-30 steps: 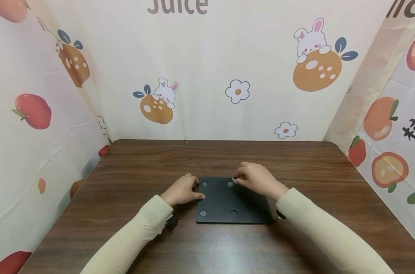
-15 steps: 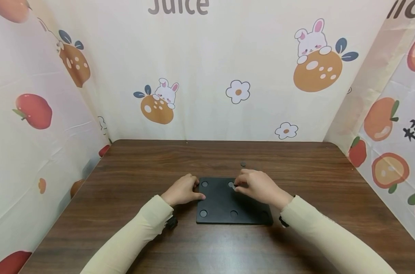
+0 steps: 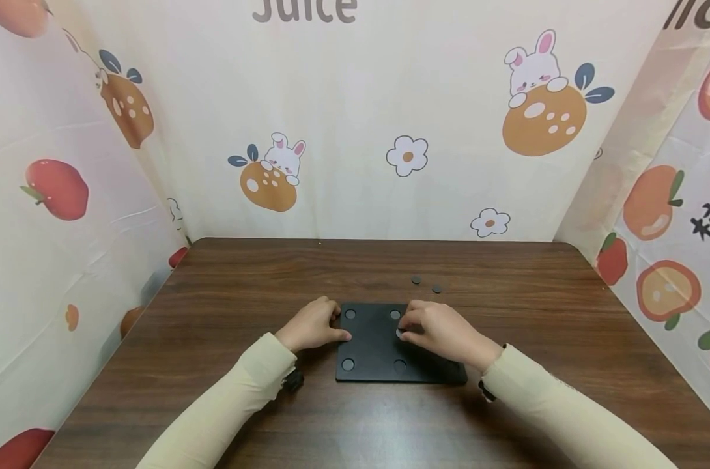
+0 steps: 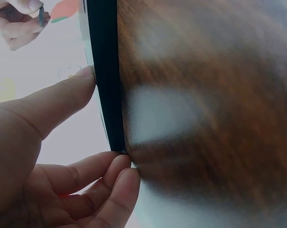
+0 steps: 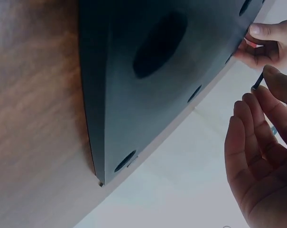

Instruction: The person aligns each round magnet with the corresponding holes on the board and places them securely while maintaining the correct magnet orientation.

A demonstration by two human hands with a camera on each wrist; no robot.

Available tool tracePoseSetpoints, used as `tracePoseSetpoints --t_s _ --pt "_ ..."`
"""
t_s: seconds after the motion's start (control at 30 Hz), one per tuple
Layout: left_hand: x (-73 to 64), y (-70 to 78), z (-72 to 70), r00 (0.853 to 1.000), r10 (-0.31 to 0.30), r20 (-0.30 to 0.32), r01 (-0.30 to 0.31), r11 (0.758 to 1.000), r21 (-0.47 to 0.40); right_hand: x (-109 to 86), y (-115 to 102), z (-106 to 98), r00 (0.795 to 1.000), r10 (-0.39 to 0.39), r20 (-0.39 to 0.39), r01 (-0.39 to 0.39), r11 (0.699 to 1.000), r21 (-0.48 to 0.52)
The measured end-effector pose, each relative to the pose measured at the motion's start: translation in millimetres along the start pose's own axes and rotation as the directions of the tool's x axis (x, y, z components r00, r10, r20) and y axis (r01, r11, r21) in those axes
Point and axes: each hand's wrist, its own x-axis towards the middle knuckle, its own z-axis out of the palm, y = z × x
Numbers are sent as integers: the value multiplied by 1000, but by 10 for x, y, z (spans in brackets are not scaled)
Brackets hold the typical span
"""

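Observation:
A flat black rectangular board [image 3: 369,345] with several round recesses lies on the wooden table. My left hand [image 3: 312,326] grips its left side, thumb over the top edge and fingers curled at the far corner; the left wrist view shows this thumb [image 4: 69,97] at the board's edge. Above the board, my right hand [image 3: 440,331] pinches a small thin dark disc [image 5: 258,80] between thumb and fingertips, raised off the surface. Its forearm and hand cover the board's right part in the head view. One recess [image 5: 161,45] shows large in the right wrist view.
Behind the board, two more small dark discs [image 3: 416,281] lie on the brown wooden table [image 3: 261,267]. A fruit-and-rabbit printed curtain [image 3: 349,98] stands along the back and both sides.
My right hand has moved slightly toward the front with the disc between its fingers, bringing the two discs behind it into sight. The left hand and board have stayed in place.

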Motion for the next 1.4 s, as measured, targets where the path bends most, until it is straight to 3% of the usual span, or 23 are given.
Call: tracePoseSetpoints --t_s 0.63,1.4 --pt "4 -3 -4 1000 -6 0 6 1000 -1 -100 -66 120 996 -76 55 76 997 -6" --pt "2 -2 0 1000 -10 1 10 1000 6 -148 -94 184 988 -114 109 115 993 -8"
